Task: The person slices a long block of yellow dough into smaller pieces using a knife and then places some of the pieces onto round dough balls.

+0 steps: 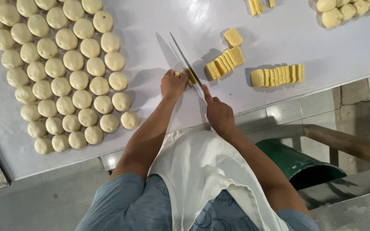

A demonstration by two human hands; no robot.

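Big white table (pixel 279 38) with rows of pale round dough balls (pixel 65 72) off at 9 o'clock. Sliced yellow blocks (pixel 277 76) fan out at 2 o'clock. The knife (pixel 185 60) is gripped by the right hand (pixel 219 113), forefinger along the blade. The left hand (pixel 173 83), fingers curled, pins a small yellow block (pixel 190 77) dead centre, blade touching it.

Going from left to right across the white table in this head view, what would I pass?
Rows of round dough balls → left hand on a yellow block → knife held by the right hand → sliced yellow stack → second sliced stack.
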